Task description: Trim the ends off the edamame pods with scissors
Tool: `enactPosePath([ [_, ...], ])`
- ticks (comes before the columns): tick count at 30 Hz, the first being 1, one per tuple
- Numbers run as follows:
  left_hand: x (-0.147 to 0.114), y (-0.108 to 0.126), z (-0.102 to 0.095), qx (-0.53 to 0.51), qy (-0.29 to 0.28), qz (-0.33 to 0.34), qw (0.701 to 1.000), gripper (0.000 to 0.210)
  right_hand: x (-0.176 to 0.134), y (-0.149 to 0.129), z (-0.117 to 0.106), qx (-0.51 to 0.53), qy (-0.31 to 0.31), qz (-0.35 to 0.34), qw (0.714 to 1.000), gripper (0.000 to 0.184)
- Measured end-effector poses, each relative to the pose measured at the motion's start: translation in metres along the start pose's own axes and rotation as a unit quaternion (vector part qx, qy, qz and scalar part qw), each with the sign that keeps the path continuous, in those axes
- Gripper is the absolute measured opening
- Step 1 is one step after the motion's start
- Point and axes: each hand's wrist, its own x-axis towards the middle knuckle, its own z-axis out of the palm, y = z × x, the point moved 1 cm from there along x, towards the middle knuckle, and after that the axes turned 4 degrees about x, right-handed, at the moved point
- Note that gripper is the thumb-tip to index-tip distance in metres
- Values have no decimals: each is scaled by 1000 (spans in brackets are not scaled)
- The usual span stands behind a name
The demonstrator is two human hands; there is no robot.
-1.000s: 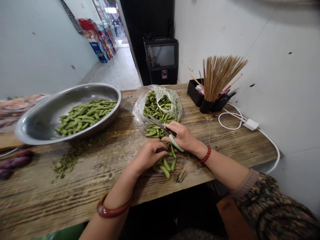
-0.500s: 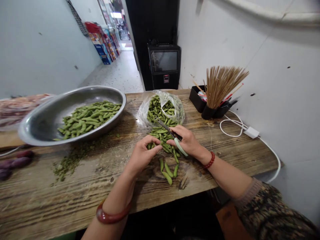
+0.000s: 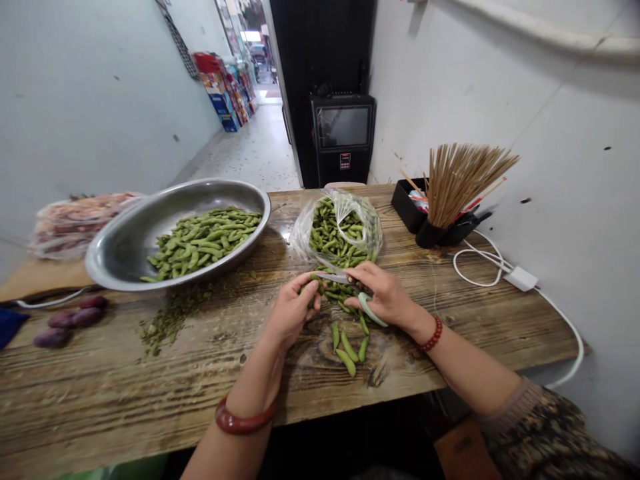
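My left hand (image 3: 295,307) is closed in a pinch on a green soybean pod (image 3: 314,279), partly hidden by the fingers. In my right hand (image 3: 383,293) is a pair of scissors (image 3: 370,311) with pale green handles, its blades pointing left at the pod. Behind both hands lies a clear plastic bag (image 3: 373,223) of soybean pods, and more pods spill out under the hands. Several loose pods (image 3: 346,362) rest on the wood in front. On the left, a steel basin (image 3: 120,247) holds a heap of pods (image 3: 203,240).
Trimmings (image 3: 170,320) are scattered beside the basin on the wooden table (image 3: 150,407). Purple-red tubers or onions (image 3: 75,319) and a bag of meat (image 3: 83,223) are farther left. At right stand a holder of wooden sticks (image 3: 460,187) and a white cable (image 3: 475,267).
The scissors' blades have swung down and left to the fingertips of my left hand, which now pinches a pod. The whole view has shifted slightly left.
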Motion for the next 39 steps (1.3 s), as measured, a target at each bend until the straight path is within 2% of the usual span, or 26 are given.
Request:
enactPosePath([
  [7, 2, -9, -5, 55, 38, 24, 997, 28, -1, -1, 5, -34, -29, -5, 999, 58],
  [14, 2, -11, -2, 75, 21, 39, 996, 24, -1, -4, 9, -26, -32, -4, 999, 59],
  [28, 1, -10, 0, 91, 36, 65, 993, 21, -2, -6, 11, 38, -36, -9, 999, 56],
  [35, -1, -7, 0, 120, 24, 91, 988, 15, -2, -6, 12, 16, -45, -15, 999, 48],
  [39, 0, -8, -1, 144, 37, 114, 982, 15, -2, -5, 12, 8, -48, -22, 999, 45],
])
